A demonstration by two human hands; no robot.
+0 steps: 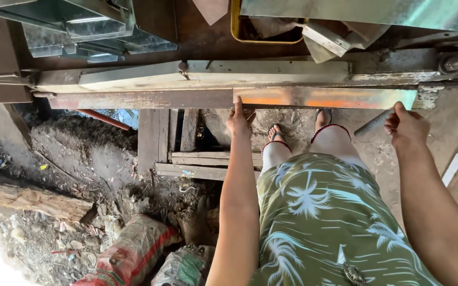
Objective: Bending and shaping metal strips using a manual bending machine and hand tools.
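While the person stands over a long, rusted sheet-metal bending machine (149, 99), the left hand (239, 121) reaches forward with its fingers stretched out and pressed flat against the lower edge of a shiny metal strip (327, 97) that lies clamped along the machine's front bar. The strip runs from about the middle of the machine toward its right end, and it reflects orange light. The right hand (406, 126) is curled shut around a grey metal handle (373, 123), a short bar that juts out below the right end of the strip. By the look of it, the step in hand is seating the strip in the clamp: one hand steadies the piece, the other is ready on the lever. The next move would seem to call for keeping the strip square to the bar with the left fingers clear of the fold line, then a firm swing of the handle. Folded metal pieces (80, 26) are stacked on the table behind the machine, and a yellow-rimmed tray (235, 29) sits near them. Below, on the dirt floor (80, 159), lie a log (35, 200), sacks (133, 254) and wooden planks (208, 164) just in front of the person's sandalled feet (275, 133).
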